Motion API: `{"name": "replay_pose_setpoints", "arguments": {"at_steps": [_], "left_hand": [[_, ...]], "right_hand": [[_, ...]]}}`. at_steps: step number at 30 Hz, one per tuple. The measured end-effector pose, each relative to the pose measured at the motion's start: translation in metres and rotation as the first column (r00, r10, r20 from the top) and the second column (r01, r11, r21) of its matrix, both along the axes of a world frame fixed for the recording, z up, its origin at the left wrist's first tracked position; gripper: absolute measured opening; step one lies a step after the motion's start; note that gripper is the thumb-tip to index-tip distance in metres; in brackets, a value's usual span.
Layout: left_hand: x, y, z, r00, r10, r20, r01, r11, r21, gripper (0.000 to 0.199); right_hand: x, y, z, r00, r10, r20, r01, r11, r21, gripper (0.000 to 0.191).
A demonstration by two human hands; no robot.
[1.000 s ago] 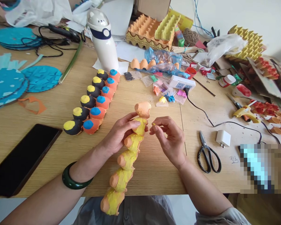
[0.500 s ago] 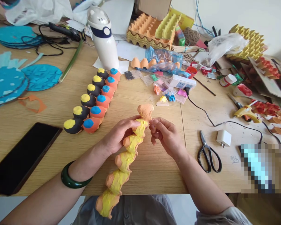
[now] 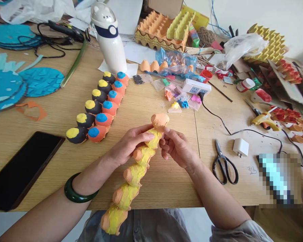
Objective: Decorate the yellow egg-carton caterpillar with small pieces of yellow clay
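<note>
1. Egg-carton strip (image 3: pixel 135 173), orange daubed yellow, runs from between both hands' fingertips down toward the lap, its bare end cup poking out just beyond them!
2. Left hand (image 3: pixel 133 143): thumb pressed on the second cup, fingers tucked behind, gripping it.
3. Right hand (image 3: pixel 178 146): thumb touching the strip's edge just below the bare cup, other fingers curled; can't tell whether they pinch anything.
4. Left of the left fingers, blue-capped orange cups (image 3: pixel 109 108) and yellow-capped black cups (image 3: pixel 93 108).
5. Beyond the fingertips, a yellow lump (image 3: pixel 175 105); right of the right fingers, scissors (image 3: pixel 220 154).
</note>
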State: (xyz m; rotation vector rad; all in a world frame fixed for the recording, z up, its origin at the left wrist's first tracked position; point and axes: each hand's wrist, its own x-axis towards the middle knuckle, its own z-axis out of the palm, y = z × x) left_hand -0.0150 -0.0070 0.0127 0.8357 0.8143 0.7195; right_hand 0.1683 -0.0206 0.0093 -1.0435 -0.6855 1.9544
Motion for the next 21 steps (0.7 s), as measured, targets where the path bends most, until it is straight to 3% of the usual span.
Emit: {"name": "replay_pose_setpoints", "arguments": {"at_steps": [7,13,15,17,21], "left_hand": [[-0.003,0.003,-0.008,0.994,0.108,-0.032,-0.109,0.994,-0.026,0.025],[-0.002,0.002,-0.009,0.984,0.169,-0.049,-0.17,0.985,-0.02,0.023],[-0.002,0.003,-0.011,0.98,0.194,-0.053,-0.194,0.981,0.001,0.023],[-0.002,0.003,-0.012,0.98,0.191,-0.046,-0.191,0.982,0.01,0.024],[-0.002,0.003,-0.012,0.988,0.148,-0.034,-0.147,0.989,0.015,0.023]], "right_hand": [[0.003,0.003,-0.003,0.989,-0.149,0.021,0.147,0.986,0.076,0.032],[0.0,-0.009,-0.004,0.932,-0.247,0.266,0.129,0.91,0.394,0.034],[0.0,-0.013,-0.005,0.874,-0.289,0.392,0.039,0.844,0.535,0.035],[0.001,-0.016,-0.007,0.783,-0.365,0.504,-0.085,0.74,0.667,0.033],[0.003,-0.013,-0.013,0.604,-0.569,0.558,-0.357,0.434,0.827,0.032]]}}
